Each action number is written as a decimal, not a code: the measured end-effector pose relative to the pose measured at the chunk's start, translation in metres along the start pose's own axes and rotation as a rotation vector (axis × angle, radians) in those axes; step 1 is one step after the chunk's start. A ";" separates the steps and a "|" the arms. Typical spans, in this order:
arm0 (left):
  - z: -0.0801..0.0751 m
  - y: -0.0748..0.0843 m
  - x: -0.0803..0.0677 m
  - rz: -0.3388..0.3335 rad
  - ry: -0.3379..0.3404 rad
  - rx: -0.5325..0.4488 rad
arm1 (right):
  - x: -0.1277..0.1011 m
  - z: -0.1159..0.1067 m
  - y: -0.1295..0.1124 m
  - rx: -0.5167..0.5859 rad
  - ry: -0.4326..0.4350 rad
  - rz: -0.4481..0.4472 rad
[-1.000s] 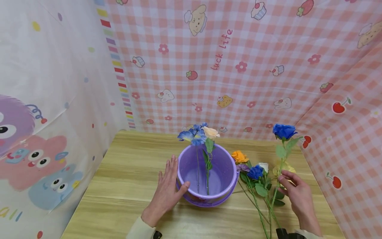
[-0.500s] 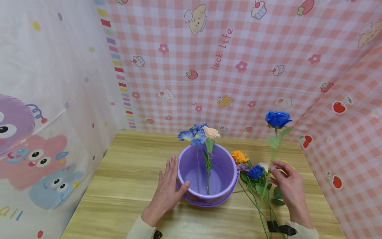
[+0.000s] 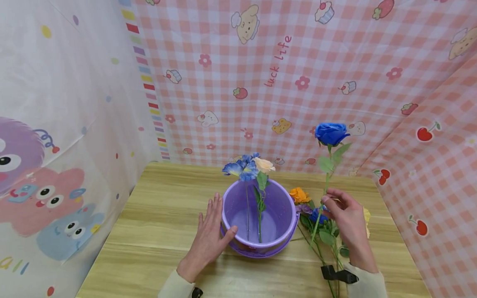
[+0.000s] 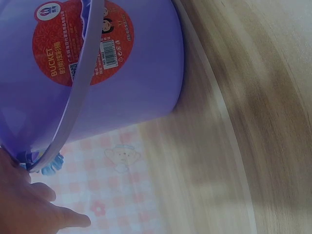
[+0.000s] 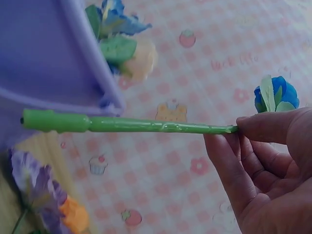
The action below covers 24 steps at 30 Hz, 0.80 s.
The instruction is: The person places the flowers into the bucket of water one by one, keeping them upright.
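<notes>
Pinching a blue rose (image 3: 326, 164) in the right hand (image 3: 348, 225), just outside a purple bucket (image 3: 277, 211); the work looks part-way along.

Nearest, the left hand (image 3: 206, 244) lies straight-fingered against the bucket at about 9 o'clock, grasping nothing; the right hand, off the bucket's 3 o'clock, has a narrow grip round the stem. The rose's long axis runs close to vertical in the head view, bloom towards 12 to 1 o'clock, bare stem end towards 7. A blue flower (image 3: 243, 169) and a cream rose (image 3: 264, 165) stand in the bucket, blooms at 11 and 12 o'clock: seemingly done. Seemingly left are the held rose and, on the surface (image 3: 164, 207) around 3 o'clock, loose orange (image 3: 299, 195), purple (image 3: 304, 208), blue and yellow blooms. Beyond hangs a checked cloth (image 3: 220, 85).
</notes>
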State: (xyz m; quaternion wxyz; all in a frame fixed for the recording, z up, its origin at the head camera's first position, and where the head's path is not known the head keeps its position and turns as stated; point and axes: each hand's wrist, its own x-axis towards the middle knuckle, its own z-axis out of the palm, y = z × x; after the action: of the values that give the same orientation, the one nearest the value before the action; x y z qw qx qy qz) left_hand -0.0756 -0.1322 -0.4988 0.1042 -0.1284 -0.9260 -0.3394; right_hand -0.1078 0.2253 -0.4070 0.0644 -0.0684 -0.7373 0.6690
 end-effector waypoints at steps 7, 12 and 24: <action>0.000 0.001 0.000 -0.004 -0.002 -0.004 | 0.002 0.019 -0.014 -0.013 -0.006 -0.058; 0.000 0.001 0.000 -0.004 -0.002 0.000 | 0.002 0.032 -0.023 0.019 -0.015 -0.082; 0.000 0.000 0.000 -0.003 -0.006 0.006 | 0.004 0.061 -0.037 0.039 -0.071 -0.121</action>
State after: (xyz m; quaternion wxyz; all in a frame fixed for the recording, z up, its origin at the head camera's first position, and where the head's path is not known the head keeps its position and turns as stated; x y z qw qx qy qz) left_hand -0.0753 -0.1321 -0.4983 0.1012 -0.1277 -0.9275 -0.3363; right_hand -0.1235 0.1629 -0.3765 0.0795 0.0014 -0.7288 0.6801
